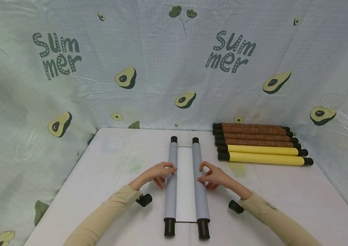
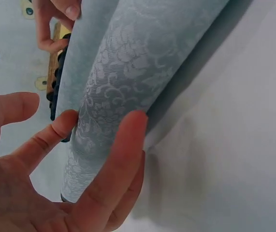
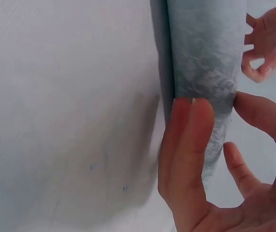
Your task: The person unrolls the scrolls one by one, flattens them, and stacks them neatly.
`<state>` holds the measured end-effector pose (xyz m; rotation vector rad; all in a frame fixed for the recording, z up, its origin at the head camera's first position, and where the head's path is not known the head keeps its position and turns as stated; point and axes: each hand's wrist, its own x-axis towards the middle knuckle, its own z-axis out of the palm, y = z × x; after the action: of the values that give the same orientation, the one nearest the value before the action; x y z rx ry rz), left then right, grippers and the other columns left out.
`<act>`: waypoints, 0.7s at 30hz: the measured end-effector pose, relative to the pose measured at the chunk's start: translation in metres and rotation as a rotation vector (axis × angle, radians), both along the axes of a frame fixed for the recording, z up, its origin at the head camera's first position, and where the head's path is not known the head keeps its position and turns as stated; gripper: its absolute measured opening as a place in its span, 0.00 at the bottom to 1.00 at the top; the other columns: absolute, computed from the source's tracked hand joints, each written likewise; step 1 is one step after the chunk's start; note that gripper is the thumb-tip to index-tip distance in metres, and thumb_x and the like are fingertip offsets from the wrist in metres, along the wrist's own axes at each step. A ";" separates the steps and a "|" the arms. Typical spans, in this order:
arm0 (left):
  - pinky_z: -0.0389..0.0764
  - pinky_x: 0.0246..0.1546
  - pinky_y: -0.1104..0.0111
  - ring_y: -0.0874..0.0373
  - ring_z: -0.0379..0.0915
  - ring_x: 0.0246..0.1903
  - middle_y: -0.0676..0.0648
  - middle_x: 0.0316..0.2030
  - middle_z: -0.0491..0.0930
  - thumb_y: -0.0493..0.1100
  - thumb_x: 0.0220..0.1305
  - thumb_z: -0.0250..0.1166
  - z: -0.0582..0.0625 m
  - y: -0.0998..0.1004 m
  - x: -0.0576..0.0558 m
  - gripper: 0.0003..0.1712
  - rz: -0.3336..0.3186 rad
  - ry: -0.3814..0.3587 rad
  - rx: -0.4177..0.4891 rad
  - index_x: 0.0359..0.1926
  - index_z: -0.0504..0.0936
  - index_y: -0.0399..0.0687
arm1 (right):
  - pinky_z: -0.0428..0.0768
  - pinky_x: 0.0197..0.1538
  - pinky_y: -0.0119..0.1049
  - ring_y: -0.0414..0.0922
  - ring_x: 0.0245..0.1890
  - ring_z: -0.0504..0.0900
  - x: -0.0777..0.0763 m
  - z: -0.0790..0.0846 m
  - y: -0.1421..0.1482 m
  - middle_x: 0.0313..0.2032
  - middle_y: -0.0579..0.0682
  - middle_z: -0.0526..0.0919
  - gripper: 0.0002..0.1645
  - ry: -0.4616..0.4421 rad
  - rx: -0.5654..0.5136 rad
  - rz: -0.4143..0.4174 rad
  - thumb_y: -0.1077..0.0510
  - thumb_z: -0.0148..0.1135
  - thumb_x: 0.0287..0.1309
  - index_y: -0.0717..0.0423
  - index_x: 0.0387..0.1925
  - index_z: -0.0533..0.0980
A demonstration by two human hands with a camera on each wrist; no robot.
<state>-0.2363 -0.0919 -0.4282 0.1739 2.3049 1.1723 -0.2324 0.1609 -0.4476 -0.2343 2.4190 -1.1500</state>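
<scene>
A hanging scroll (image 1: 185,191) lies partly unrolled on the table, its two blue-grey patterned rolls side by side with a white strip between them. Dark knobs cap both ends of each roll. My left hand (image 1: 161,172) is at the left roll (image 2: 133,63), index and middle fingertips right at its surface while the thumb stands off it. On the right roll (image 3: 208,53), my right hand (image 1: 215,176) holds the roll between the thumb on its inner side and extended fingers (image 3: 188,145) along its outer side.
Several rolled scrolls lie stacked side by side at the back right: brown patterned ones (image 1: 253,130) and yellow ones (image 1: 266,157). A white cloth covers the table (image 1: 112,164). Behind it hangs a curtain (image 1: 149,44) printed with avocados. Dark wrist cameras (image 1: 144,200) sit under the sleeves.
</scene>
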 end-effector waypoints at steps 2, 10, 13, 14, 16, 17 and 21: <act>0.78 0.17 0.63 0.52 0.67 0.23 0.43 0.39 0.70 0.55 0.62 0.52 0.000 -0.001 0.000 0.18 0.023 0.011 -0.016 0.36 0.75 0.44 | 0.78 0.21 0.38 0.45 0.20 0.80 -0.001 0.002 0.005 0.29 0.54 0.78 0.24 -0.014 -0.014 0.030 0.51 0.63 0.49 0.42 0.49 0.67; 0.77 0.14 0.64 0.52 0.70 0.16 0.47 0.27 0.68 0.60 0.56 0.56 -0.001 0.000 0.001 0.22 0.125 0.067 -0.087 0.27 0.71 0.45 | 0.79 0.24 0.37 0.44 0.22 0.79 -0.004 0.006 0.019 0.32 0.55 0.76 0.24 -0.071 -0.015 0.105 0.57 0.55 0.54 0.46 0.55 0.70; 0.76 0.12 0.65 0.54 0.70 0.11 0.48 0.18 0.65 0.60 0.51 0.62 -0.004 0.002 0.002 0.25 0.142 0.148 -0.146 0.19 0.65 0.46 | 0.79 0.24 0.37 0.44 0.22 0.79 -0.003 0.005 0.020 0.32 0.55 0.76 0.22 -0.069 -0.026 0.097 0.54 0.57 0.54 0.47 0.53 0.70; 0.75 0.11 0.65 0.54 0.70 0.10 0.48 0.16 0.64 0.58 0.49 0.64 -0.005 0.003 0.003 0.25 0.139 0.180 -0.162 0.17 0.63 0.46 | 0.79 0.25 0.37 0.44 0.22 0.79 -0.003 0.005 0.020 0.32 0.55 0.76 0.22 -0.066 -0.029 0.092 0.53 0.58 0.54 0.47 0.52 0.70; 0.75 0.11 0.66 0.55 0.70 0.09 0.49 0.14 0.64 0.53 0.47 0.68 -0.007 0.003 0.004 0.24 0.132 0.235 -0.182 0.16 0.62 0.47 | 0.79 0.25 0.37 0.44 0.21 0.79 -0.002 0.005 0.019 0.31 0.55 0.76 0.23 -0.061 -0.034 0.079 0.50 0.60 0.53 0.47 0.51 0.70; 0.74 0.10 0.66 0.55 0.70 0.09 0.49 0.13 0.64 0.50 0.45 0.69 -0.008 0.003 0.005 0.23 0.130 0.256 -0.183 0.16 0.61 0.47 | 0.79 0.24 0.37 0.44 0.21 0.79 -0.002 0.005 0.018 0.30 0.55 0.77 0.23 -0.051 -0.028 0.075 0.50 0.61 0.51 0.47 0.50 0.71; 0.73 0.09 0.67 0.54 0.70 0.09 0.50 0.13 0.63 0.41 0.43 0.69 -0.009 0.002 0.008 0.21 0.136 0.299 -0.177 0.16 0.61 0.46 | 0.78 0.22 0.36 0.43 0.19 0.76 -0.001 0.001 0.013 0.24 0.52 0.77 0.23 0.002 0.014 0.047 0.47 0.65 0.47 0.45 0.45 0.71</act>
<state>-0.2284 -0.0898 -0.4371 0.1364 2.7068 1.0575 -0.2331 0.1738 -0.4469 -0.2868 2.4090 -1.1123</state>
